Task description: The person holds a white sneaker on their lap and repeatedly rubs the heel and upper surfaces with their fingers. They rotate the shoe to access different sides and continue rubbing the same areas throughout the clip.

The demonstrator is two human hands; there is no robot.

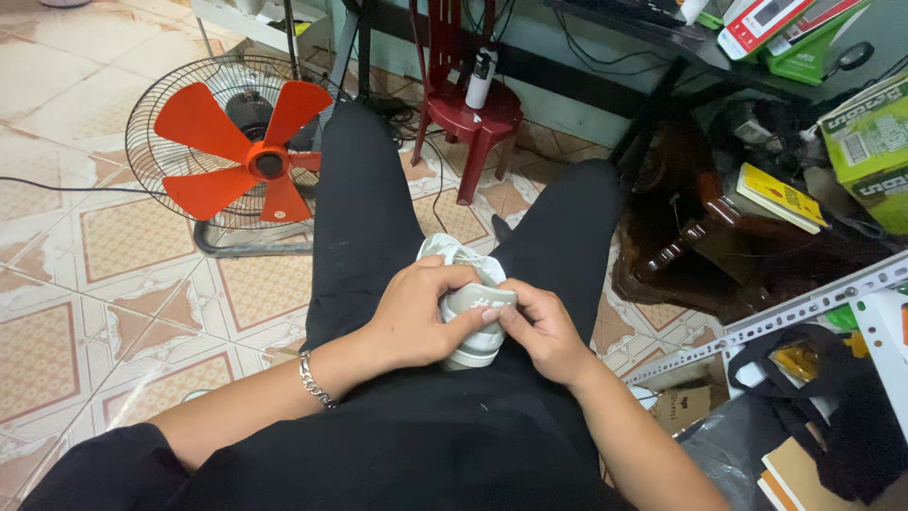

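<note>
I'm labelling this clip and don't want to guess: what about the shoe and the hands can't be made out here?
Head view only:
- Shoe: the middle is covered by the left hand and right hand; the sole is turned away.
- Laces: a white tangle at the top, too small to tell if tied.
- Right hand's fingertips: tucked behind the shoe.
- Fan: blades sharp; whether it runs is unclear.

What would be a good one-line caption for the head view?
Seated person's left hand and right hand hold a pale sneaker on their lap.
</note>
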